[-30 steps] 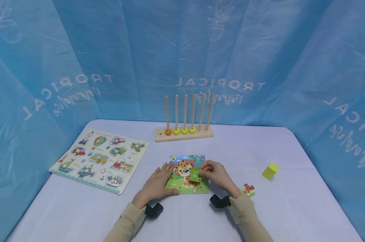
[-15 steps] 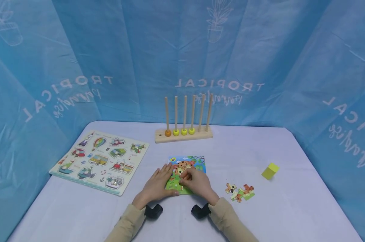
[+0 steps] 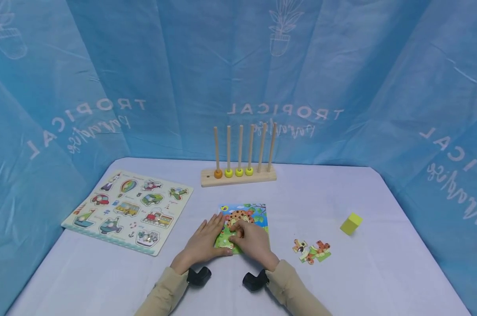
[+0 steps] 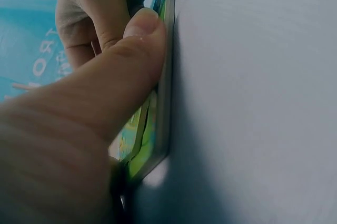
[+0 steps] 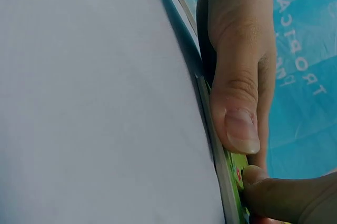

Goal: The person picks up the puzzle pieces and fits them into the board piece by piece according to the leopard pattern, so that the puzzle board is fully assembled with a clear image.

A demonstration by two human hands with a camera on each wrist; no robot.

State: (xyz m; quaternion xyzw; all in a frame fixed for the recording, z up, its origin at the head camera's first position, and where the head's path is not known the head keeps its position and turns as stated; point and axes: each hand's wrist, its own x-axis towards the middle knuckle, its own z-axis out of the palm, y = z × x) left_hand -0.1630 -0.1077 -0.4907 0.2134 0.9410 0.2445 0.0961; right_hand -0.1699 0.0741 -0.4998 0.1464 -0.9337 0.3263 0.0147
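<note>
Spotted-animal puzzle [image 3: 242, 217] partly hidden, left fingers [image 3: 213, 225] straight against it, right fingers [image 3: 240, 226] bent, hold unclear

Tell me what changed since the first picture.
The right hand moved left across the leopard puzzle, bringing a green piece to its lower left; whether it has let go is unclear. That move uncovers more of the loose pieces. The left hand stayed on the puzzle's left side; the yellow block and peg rack stayed put.

Blue sheeting [image 3: 199, 57] is hung on three sides, printed with reversed white lettering [image 3: 285, 109]. One table [image 3: 305, 188] is covered in white cloth [image 3: 380, 276].
</note>
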